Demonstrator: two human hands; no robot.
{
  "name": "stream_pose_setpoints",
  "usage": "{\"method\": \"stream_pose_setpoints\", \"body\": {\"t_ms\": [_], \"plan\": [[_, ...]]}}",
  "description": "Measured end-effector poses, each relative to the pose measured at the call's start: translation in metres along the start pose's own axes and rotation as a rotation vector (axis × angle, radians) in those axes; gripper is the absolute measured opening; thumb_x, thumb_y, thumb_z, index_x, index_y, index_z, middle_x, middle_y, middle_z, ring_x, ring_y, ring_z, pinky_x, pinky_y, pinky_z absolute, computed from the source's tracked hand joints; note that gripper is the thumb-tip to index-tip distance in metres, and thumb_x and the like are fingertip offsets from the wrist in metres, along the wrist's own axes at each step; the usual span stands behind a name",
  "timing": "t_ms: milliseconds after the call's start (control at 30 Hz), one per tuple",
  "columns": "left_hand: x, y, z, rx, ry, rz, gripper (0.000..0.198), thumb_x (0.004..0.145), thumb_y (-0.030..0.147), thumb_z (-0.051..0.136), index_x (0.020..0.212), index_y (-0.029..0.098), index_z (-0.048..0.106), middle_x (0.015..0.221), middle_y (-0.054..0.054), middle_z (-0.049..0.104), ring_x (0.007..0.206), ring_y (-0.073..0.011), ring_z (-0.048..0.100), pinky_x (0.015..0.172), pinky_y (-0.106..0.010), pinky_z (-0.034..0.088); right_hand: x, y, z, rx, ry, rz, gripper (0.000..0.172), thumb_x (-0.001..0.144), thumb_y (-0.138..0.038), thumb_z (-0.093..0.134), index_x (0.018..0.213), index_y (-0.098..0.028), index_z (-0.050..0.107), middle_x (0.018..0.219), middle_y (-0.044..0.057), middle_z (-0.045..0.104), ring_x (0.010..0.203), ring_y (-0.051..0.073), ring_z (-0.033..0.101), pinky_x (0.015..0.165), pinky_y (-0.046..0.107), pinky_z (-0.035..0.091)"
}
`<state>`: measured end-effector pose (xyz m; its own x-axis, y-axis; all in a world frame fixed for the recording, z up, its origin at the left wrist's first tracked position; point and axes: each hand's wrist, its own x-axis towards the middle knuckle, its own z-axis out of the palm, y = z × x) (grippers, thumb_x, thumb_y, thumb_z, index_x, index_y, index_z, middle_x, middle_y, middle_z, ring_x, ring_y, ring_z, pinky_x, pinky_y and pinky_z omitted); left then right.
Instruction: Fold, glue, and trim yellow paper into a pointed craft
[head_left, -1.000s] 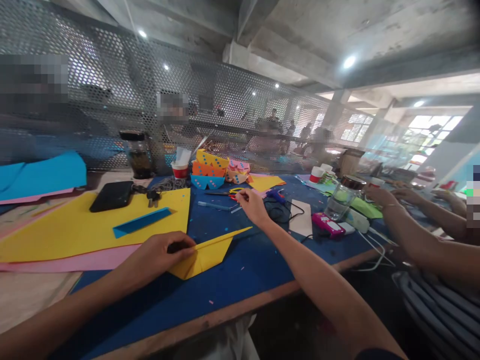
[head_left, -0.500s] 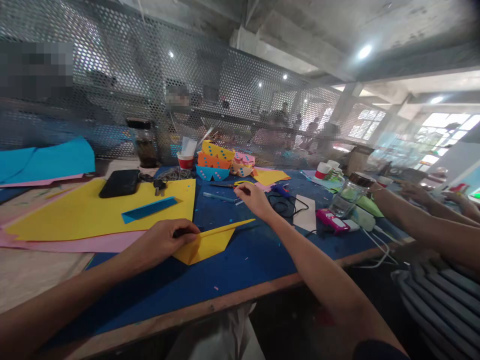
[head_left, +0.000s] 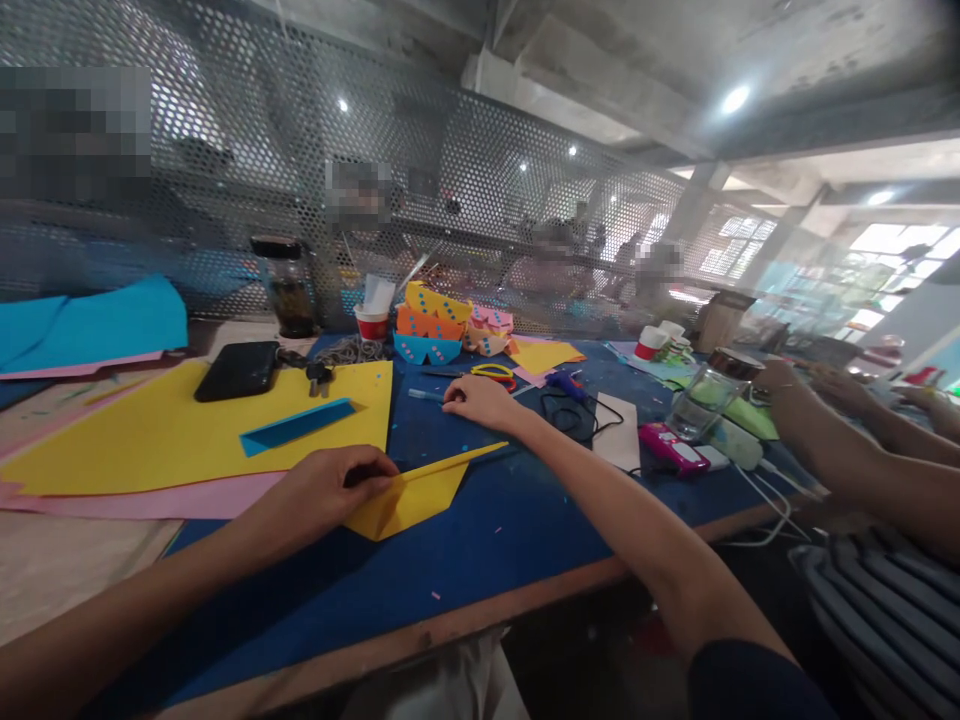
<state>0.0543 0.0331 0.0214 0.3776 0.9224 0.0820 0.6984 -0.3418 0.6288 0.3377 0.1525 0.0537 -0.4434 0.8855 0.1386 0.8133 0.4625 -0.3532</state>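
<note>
My left hand point(head_left: 330, 495) pinches a folded piece of yellow paper point(head_left: 420, 500) by its left end, low over the blue table. Its long folded edge points to the right. Further back, my right hand point(head_left: 484, 402) closes its fingertips on a pale blue, see-through pen point(head_left: 425, 396) lying on the table; the hand covers part of the pen. Just behind that hand are scissors point(head_left: 493, 374) with yellow and red handles. A folded blue paper strip point(head_left: 300, 427) rests on a large yellow sheet point(head_left: 187, 455) to the left.
A phone point(head_left: 238, 371) and keys point(head_left: 319, 378) lie on the sheet. Dotted paper crowns point(head_left: 427, 348) stand behind. A glue gun point(head_left: 566, 385) with a black cord, a pink device point(head_left: 673, 449) and a glass jar point(head_left: 705, 400) are rightward, near another person's arm point(head_left: 817, 440).
My right hand has moved left and down from beside the scissors onto the pen, uncovering the scissors' handles. My left hand still holds the folded yellow paper in nearly the same place.
</note>
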Motion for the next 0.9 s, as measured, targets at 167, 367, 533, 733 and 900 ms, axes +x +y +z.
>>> {"method": "stream_pose_setpoints", "body": {"t_ms": [167,367,533,733,900], "plan": [[-0.002,-0.005,0.001,0.001,0.011,0.009,0.045,0.094,0.066,0.064,0.1,0.03,0.09,0.102,-0.008,0.094,0.095,-0.0348,0.087,0.081,-0.039,0.061,-0.001,0.0,0.002,-0.072,0.025,0.062,0.019,0.113,-0.03,0.083,0.131,-0.023,0.083,0.116,0.005,0.087,0.117,0.026,0.079,0.097,0.032,0.055],[-0.002,-0.009,0.004,0.004,0.046,0.029,0.043,0.094,0.066,0.066,0.098,0.03,0.09,0.102,-0.009,0.092,0.096,-0.0344,0.086,0.084,-0.04,0.062,-0.004,0.003,0.003,-0.102,0.042,0.087,0.009,0.113,-0.028,0.082,0.114,-0.02,0.087,0.135,0.013,0.083,0.131,0.03,0.078,0.108,0.036,0.056],[-0.003,-0.006,0.004,0.004,0.062,0.046,0.042,0.096,0.066,0.067,0.099,0.032,0.092,0.101,-0.008,0.091,0.093,-0.0335,0.085,0.081,-0.038,0.062,-0.007,0.001,-0.005,-0.025,0.07,0.084,0.008,0.113,-0.024,0.081,0.109,-0.018,0.085,0.139,0.016,0.082,0.139,0.032,0.075,0.115,0.04,0.055],[-0.002,-0.003,0.001,-0.071,0.187,0.0,0.052,0.089,0.077,0.075,0.109,0.032,0.09,0.102,-0.008,0.092,0.095,-0.0362,0.086,0.082,-0.041,0.065,-0.029,-0.016,-0.027,0.228,-0.053,-0.027,0.009,0.119,-0.024,0.073,0.113,-0.019,0.077,0.11,0.006,0.09,0.104,0.019,0.085,0.096,0.031,0.062],[-0.001,0.006,-0.011,-0.202,0.361,-0.041,0.083,0.089,0.093,0.075,0.137,0.025,0.08,0.105,-0.009,0.092,0.1,-0.0375,0.088,0.092,-0.046,0.07,-0.063,-0.028,-0.036,0.576,-0.254,-0.164,0.017,0.112,-0.033,0.083,0.107,-0.021,0.072,0.098,0.002,0.085,0.09,0.018,0.08,0.087,0.03,0.06]]}}
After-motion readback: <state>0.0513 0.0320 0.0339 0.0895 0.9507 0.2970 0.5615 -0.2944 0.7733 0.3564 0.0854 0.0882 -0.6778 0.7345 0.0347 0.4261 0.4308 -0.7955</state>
